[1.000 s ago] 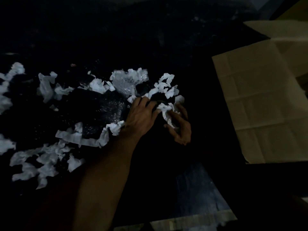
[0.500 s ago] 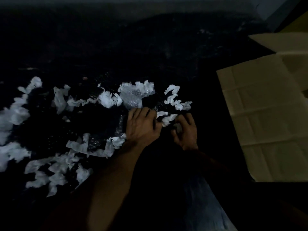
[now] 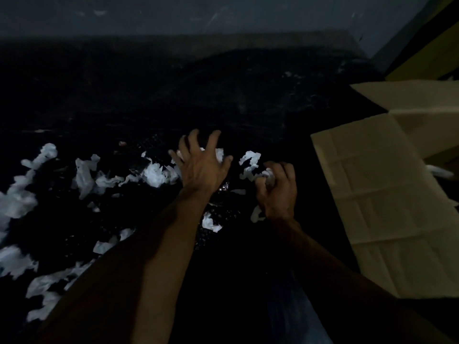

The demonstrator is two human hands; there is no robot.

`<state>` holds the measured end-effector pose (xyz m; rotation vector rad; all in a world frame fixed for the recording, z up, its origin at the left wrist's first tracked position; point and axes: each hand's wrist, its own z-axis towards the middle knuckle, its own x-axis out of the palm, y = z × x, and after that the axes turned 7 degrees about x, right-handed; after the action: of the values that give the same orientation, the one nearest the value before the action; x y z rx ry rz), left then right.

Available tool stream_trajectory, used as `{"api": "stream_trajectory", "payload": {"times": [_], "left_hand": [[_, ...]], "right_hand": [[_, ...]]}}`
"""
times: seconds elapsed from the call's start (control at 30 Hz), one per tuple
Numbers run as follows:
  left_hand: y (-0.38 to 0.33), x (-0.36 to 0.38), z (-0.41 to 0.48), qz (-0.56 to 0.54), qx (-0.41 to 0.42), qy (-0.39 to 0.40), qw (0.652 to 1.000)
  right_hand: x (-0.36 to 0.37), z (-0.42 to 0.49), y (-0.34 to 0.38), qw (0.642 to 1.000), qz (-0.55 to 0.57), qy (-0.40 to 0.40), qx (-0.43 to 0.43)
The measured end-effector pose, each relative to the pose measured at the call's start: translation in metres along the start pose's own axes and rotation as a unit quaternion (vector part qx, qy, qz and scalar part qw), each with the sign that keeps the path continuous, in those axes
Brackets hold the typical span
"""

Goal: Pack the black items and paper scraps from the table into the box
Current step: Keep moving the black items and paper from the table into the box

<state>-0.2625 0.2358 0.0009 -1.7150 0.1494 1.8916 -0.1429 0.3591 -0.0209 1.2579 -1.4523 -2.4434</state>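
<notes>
Head view: left hand (image 3: 201, 167) spread over paper scraps (image 3: 154, 175) at centre frame; right hand (image 3: 278, 192) clutches a paper wad (image 3: 268, 176); box (image 3: 387, 202) right.

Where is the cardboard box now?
In the head view, the cardboard box lies at the right edge, right of the right hand, which grips a paper scrap.

Two bare forearms reach forward from the bottom edge, side by side. The left hand (image 3: 202, 167) is palm down, its fingers spread wide and slightly bent. The right hand (image 3: 278, 192), just beside it, has its fingers curled round a small wad of paper scraps (image 3: 268, 178).
</notes>
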Motion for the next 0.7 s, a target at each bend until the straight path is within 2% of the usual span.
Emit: {"api": "stream_trajectory", "payload": {"times": [0.07,0.17,0.4,0.5,0.6,0.7], "left_hand": [[0.009,0.008,0.005,0.009,-0.028,0.052,0.998],[0.023,0.018,0.011,0.024,-0.021,0.108,0.994],[0.037,0.045,0.023,-0.001,-0.002,0.169,0.986],[0.043,0.059,0.025,-0.004,0.033,0.128,0.991],[0.045,0.066,0.027,0.004,0.093,0.036,0.995],[0.043,0.068,0.027,-0.018,0.122,-0.034,0.992]], "right_hand": [[0.007,0.007,-0.001,1.0,-0.006,0.009,-0.005],[0.02,0.018,-0.003,0.999,-0.013,0.039,-0.003],[0.057,0.041,-0.015,0.989,-0.046,0.141,0.011],[0.066,0.043,-0.02,0.984,-0.071,0.164,0.005],[0.072,0.047,-0.023,0.984,-0.076,0.161,0.006],[0.077,0.048,-0.028,0.989,-0.08,0.127,-0.017]]}}
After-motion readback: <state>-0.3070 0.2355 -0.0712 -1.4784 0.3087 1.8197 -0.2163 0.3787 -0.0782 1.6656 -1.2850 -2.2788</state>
